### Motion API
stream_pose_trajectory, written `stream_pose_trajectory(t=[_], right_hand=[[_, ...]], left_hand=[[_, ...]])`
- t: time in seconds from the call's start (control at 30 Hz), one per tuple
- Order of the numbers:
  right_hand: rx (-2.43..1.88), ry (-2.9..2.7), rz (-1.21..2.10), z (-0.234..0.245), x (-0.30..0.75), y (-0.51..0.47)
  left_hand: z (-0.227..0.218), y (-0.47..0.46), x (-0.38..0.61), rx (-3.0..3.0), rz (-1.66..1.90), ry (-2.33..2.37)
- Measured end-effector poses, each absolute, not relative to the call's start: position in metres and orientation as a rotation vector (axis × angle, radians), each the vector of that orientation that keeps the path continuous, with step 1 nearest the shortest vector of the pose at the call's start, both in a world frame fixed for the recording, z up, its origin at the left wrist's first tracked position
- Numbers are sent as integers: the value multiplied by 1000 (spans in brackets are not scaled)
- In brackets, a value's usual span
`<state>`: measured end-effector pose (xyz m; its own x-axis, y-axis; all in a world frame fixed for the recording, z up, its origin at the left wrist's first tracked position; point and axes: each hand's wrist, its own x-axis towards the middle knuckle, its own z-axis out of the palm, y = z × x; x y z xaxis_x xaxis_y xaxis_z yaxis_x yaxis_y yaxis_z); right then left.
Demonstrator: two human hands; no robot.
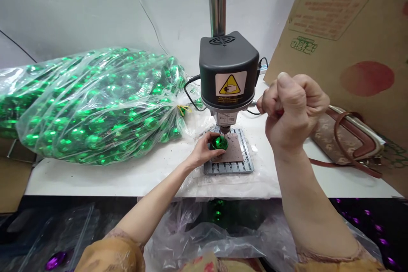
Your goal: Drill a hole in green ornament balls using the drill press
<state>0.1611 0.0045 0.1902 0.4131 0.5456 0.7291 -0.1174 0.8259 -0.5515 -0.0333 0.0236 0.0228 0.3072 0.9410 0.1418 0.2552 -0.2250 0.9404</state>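
Two hands operate at a bench drill press mounted on a steel column. The left hand grasps a green faceted ball, with the fingers curled over the ball's left side and the top face left exposed. The ball sits directly below the drill chuck, on a brown pad laid over a slotted grey metal base plate. Contact between the chuck and the ball cannot be confirmed from this view. The right hand is raised and clenched, clear of the ball, around the end of a thin metal lever projecting from the side of the drill head. A tied clear plastic bag of similar green balls lies left of the drill on a white bench. A brown patterned handbag lies to the right, in front of a cardboard sheet.
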Motion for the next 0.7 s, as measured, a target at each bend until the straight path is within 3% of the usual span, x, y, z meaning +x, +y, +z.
stream_pose_trajectory(t=[0.33, 0.7], right_hand=[[-428, -1085, 425, 189, 162, 6], [-360, -1120, 410, 178, 164, 2]], left_hand=[[9, 12, -6, 1688, 1147, 1149], [-2, 8, -5, 1630, 1109, 1159]])
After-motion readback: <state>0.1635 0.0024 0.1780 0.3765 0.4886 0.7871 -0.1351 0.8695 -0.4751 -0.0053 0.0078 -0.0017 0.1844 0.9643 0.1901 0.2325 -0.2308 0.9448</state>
